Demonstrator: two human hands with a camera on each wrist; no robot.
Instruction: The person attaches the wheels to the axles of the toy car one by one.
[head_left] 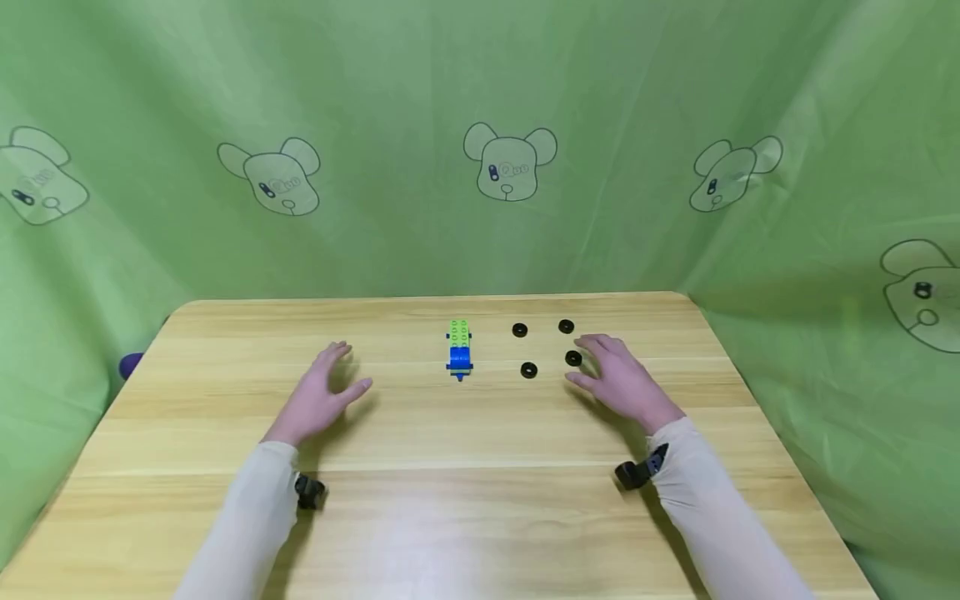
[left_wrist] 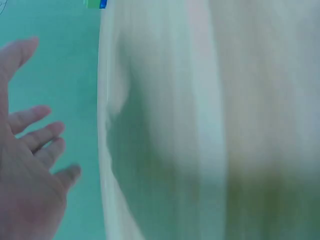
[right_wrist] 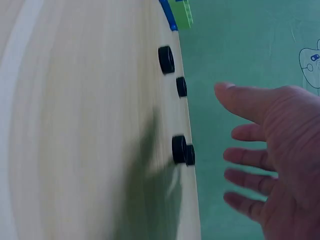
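A toy car base of building bricks [head_left: 460,335] lies near the far middle of the table, light green with studs at the back and a blue piece [head_left: 460,359] at the front. Short dark axle ends stick out at its sides. To its right are several small black tyres [head_left: 528,370], spread apart. My left hand [head_left: 311,402] hovers left of the car base, fingers spread and holding nothing. On the other side, my right hand [head_left: 621,382] is held over the table with fingers loosely extended, beside the nearest right tyre [head_left: 573,358]; the right wrist view shows its palm bare.
The wooden table [head_left: 420,517] reaches back to a green curtain [head_left: 390,233] printed with bear heads. Black wrist cameras sit on both sleeves [head_left: 247,500]. Something purple [head_left: 130,365] shows beyond the table's left edge.
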